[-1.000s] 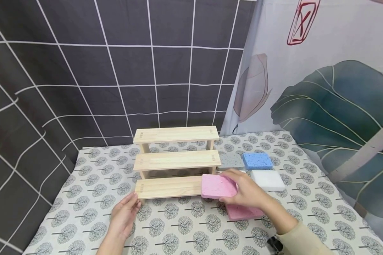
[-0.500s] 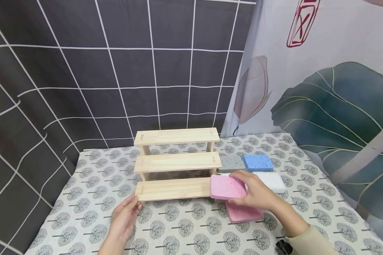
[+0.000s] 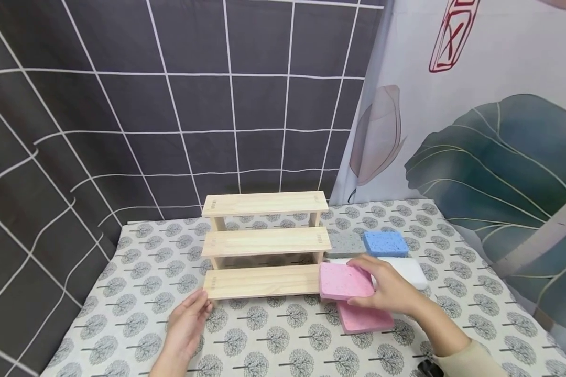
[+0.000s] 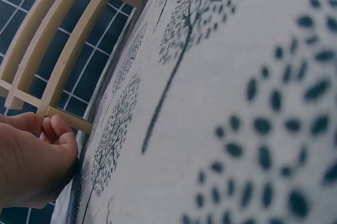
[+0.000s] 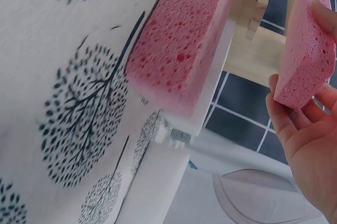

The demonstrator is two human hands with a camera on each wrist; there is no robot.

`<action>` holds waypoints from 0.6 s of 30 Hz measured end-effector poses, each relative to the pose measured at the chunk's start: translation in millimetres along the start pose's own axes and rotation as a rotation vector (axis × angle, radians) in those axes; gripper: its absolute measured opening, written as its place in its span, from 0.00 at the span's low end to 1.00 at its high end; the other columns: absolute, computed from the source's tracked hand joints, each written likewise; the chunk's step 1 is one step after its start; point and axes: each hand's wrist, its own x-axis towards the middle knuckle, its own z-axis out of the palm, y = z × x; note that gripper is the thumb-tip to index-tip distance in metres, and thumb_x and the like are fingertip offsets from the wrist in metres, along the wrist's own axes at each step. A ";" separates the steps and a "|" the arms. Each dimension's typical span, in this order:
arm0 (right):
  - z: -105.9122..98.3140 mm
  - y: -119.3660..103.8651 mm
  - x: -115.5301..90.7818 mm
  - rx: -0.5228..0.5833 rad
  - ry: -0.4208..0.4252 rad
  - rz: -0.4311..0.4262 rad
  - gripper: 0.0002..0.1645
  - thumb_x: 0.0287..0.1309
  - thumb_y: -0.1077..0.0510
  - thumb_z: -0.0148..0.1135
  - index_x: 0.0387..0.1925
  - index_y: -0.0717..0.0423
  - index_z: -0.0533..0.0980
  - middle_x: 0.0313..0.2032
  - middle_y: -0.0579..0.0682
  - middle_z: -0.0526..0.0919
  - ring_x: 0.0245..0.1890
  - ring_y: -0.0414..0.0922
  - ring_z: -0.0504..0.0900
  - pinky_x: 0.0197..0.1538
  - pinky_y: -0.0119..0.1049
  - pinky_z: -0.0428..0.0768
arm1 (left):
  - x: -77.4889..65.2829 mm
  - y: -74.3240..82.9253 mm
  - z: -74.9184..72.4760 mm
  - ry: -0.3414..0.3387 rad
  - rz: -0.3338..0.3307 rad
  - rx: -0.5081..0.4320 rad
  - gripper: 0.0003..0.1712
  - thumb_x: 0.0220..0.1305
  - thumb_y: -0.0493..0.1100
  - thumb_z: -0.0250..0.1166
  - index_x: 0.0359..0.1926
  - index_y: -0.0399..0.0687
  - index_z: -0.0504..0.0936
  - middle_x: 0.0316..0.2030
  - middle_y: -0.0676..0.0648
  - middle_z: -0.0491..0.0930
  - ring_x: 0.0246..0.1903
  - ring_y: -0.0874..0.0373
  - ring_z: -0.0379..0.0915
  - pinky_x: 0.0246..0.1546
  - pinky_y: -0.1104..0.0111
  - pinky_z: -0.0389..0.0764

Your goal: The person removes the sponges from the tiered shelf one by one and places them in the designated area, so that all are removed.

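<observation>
My right hand [image 3: 398, 294] grips a light pink sponge [image 3: 341, 281] between thumb and fingers, above the table at the right end of a three-tier wooden step shelf [image 3: 264, 283]. In the right wrist view, the sponge [image 5: 308, 50] is tilted and apart from the other pink sponge. That darker pink sponge [image 3: 365, 319] lies flat on the tablecloth, just below and right of the held one. My left hand [image 3: 185, 327] pinches the front left corner of the shelf's lowest board. In the left wrist view, the thumb and curled fingers of the left hand [image 4: 39, 155] meet at the board's end.
Right of the shelf lie a grey sponge [image 3: 346, 244], a blue sponge [image 3: 385, 243] and a white sponge [image 3: 410, 272]. Another white piece is partly hidden behind the right hand. A tree-patterned cloth [image 3: 137, 314] covers the table. A dark gridded curtain [image 3: 259, 104] hangs behind.
My right hand has moved the held pink sponge to the right, off the front of the lowest board towards its right end. The left hand keeps its place at the corner.
</observation>
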 end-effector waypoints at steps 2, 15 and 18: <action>-1.4 2.0 -2.3 -0.006 0.000 -0.002 0.46 0.37 0.44 0.85 0.58 0.59 0.77 0.58 0.54 0.80 0.57 0.55 0.79 0.61 0.59 0.78 | 0.5 -0.3 0.1 0.000 0.000 0.008 0.31 0.78 0.42 0.53 0.73 0.29 0.57 0.49 0.49 0.73 0.45 0.66 0.72 0.53 0.79 0.78; -9.9 9.3 -17.4 -0.051 0.014 0.000 0.45 0.37 0.44 0.85 0.57 0.57 0.77 0.54 0.49 0.82 0.51 0.49 0.81 0.55 0.56 0.82 | -0.5 1.1 1.4 0.001 0.011 0.000 0.31 0.78 0.41 0.54 0.73 0.28 0.57 0.48 0.50 0.73 0.45 0.66 0.72 0.54 0.79 0.77; -11.5 12.6 -22.1 -0.051 0.021 0.006 0.46 0.37 0.44 0.86 0.57 0.59 0.77 0.55 0.54 0.81 0.54 0.54 0.81 0.58 0.60 0.80 | -1.3 0.7 1.3 0.005 0.006 0.003 0.31 0.78 0.40 0.53 0.73 0.28 0.57 0.49 0.50 0.72 0.45 0.66 0.71 0.54 0.79 0.77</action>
